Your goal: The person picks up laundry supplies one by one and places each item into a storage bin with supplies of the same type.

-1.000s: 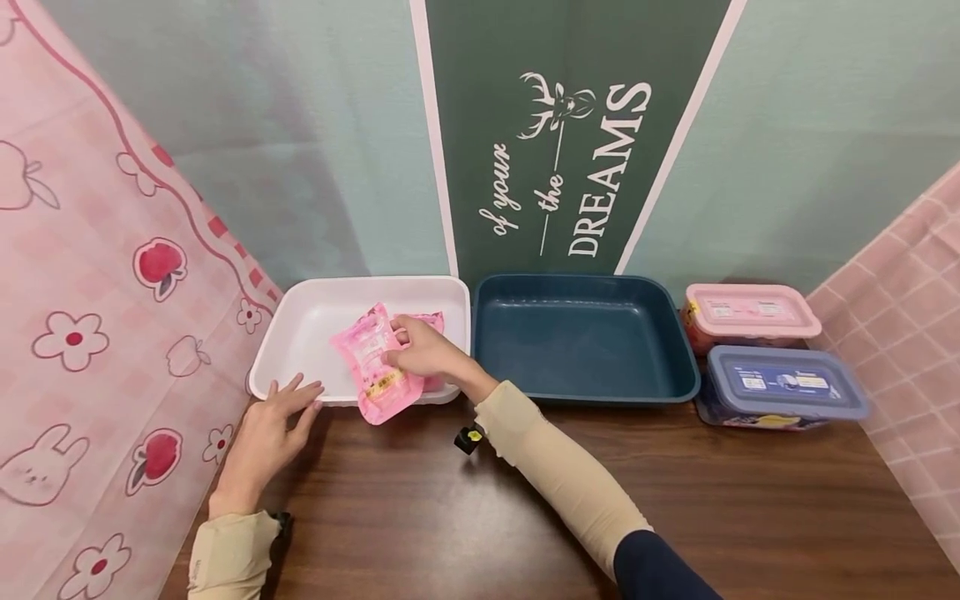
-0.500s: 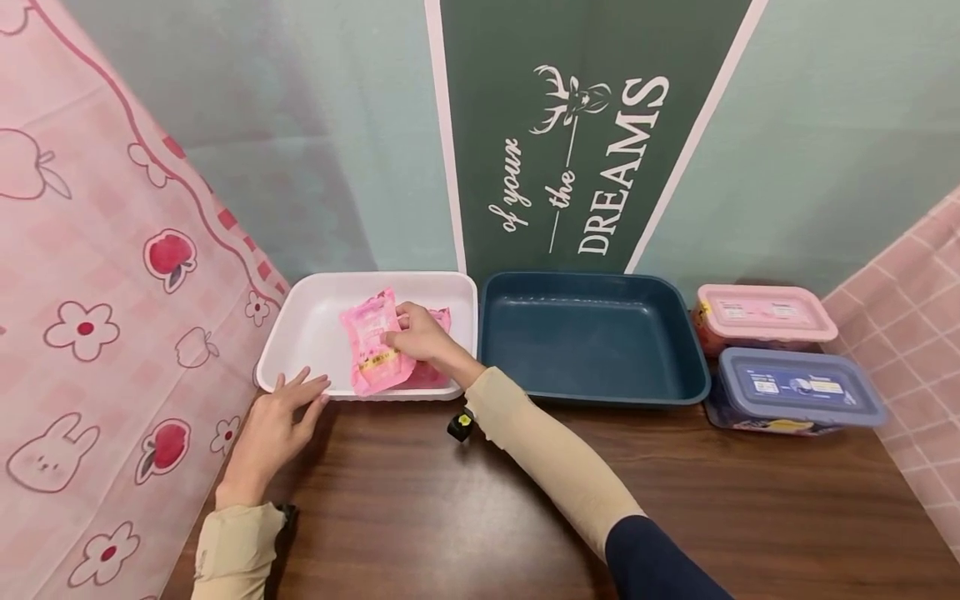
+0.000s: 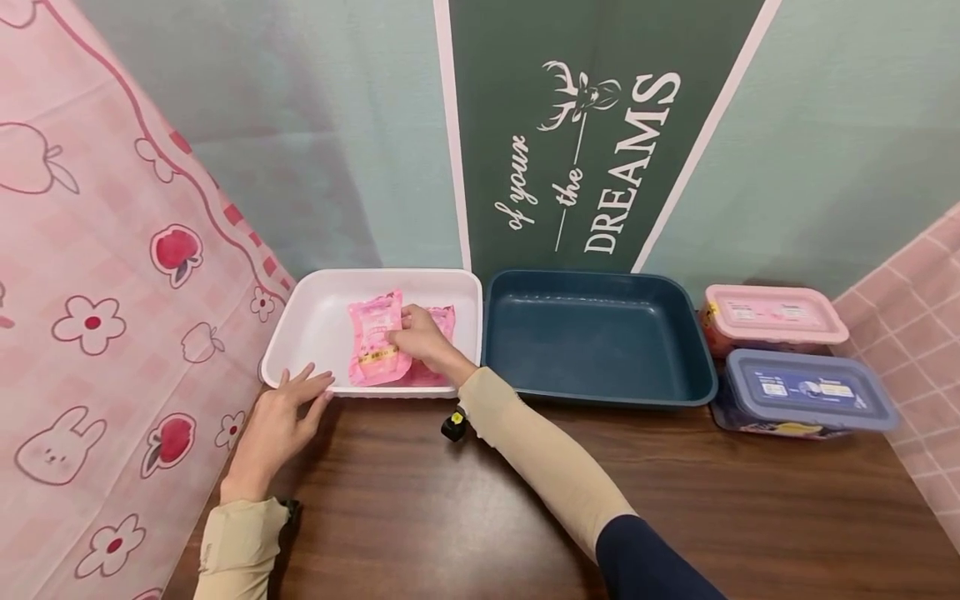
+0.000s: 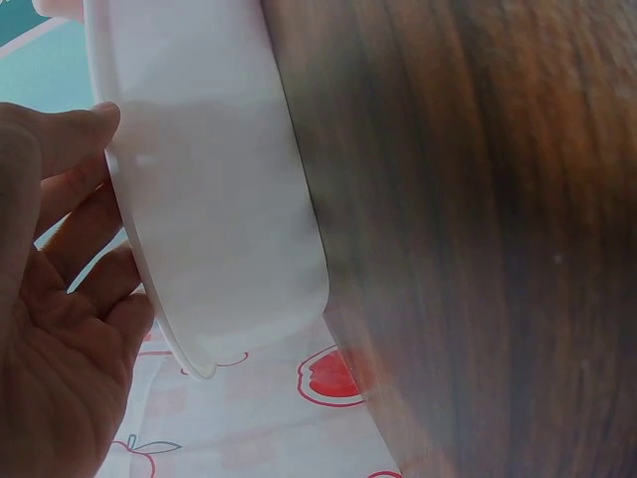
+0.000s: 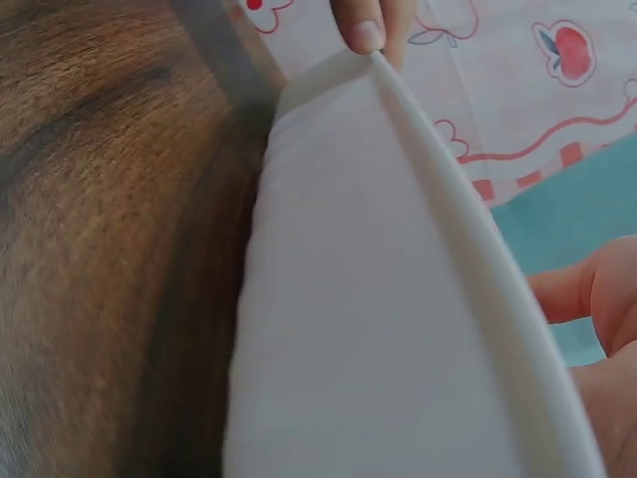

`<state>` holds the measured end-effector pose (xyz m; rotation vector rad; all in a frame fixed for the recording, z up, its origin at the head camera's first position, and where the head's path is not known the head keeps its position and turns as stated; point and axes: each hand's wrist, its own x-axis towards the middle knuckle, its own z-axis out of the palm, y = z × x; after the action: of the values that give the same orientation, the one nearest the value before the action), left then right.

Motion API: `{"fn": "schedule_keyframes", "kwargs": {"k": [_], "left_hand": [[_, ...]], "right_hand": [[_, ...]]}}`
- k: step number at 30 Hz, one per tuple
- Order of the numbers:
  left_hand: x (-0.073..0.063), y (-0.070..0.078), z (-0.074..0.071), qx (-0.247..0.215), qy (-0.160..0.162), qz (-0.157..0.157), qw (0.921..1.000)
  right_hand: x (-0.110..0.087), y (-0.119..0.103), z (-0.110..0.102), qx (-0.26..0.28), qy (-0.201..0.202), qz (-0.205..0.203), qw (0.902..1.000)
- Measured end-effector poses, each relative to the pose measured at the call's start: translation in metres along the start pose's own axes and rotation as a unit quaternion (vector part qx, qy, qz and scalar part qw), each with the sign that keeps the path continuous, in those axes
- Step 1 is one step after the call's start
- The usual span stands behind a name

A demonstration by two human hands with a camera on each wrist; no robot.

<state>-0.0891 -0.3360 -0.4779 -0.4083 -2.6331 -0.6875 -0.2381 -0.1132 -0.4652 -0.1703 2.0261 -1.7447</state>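
Observation:
My right hand (image 3: 423, 337) pinches the right edge of a shiny pink packet (image 3: 375, 329) with a gold band near its bottom. That packet lies low in the white tray (image 3: 307, 333), overlapping a second pink packet (image 3: 442, 321) partly hidden beneath the hand. At the tray's front left, my left hand (image 3: 281, 421) holds the rim, thumb on the outer side and fingers reaching over it. The left wrist view shows the left thumb (image 4: 80, 134) at the rim with the fingers behind. In the right wrist view the tray wall (image 5: 368, 299) hides most of the right hand (image 5: 612, 329).
A dark blue tray (image 3: 600, 350) stands right beside the white one. Farther right are two lidded boxes, one pink (image 3: 776, 315) and one blue (image 3: 813, 392). Printed cloth walls close in the wooden table (image 3: 450, 517) at the back and both sides.
My right hand has lowered the pink packet into the white tray, bringing its bottom end inside the front rim. My left hand stays at the rim; the head view has shifted slightly.

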Motion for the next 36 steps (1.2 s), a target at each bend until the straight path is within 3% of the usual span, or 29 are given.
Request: {"fn": "schedule_keyframes", "kwargs": {"k": [7,13,26,36], "left_hand": [[0.004,0.005,0.003,-0.008,0.002,0.011,0.9999],[0.003,0.006,0.003,-0.011,-0.002,0.006,0.9999],[0.005,0.006,-0.002,-0.008,-0.005,0.007,0.9999],[0.001,0.004,-0.002,-0.009,-0.012,-0.007,0.9999]], "right_hand": [[0.004,0.006,0.006,-0.024,0.028,0.025,0.999],[0.005,0.006,0.01,-0.014,0.031,0.021,0.9992],[0.008,0.007,0.015,-0.005,0.001,0.022,0.9997],[0.005,0.007,0.02,-0.085,0.003,0.018,0.9963]]}}
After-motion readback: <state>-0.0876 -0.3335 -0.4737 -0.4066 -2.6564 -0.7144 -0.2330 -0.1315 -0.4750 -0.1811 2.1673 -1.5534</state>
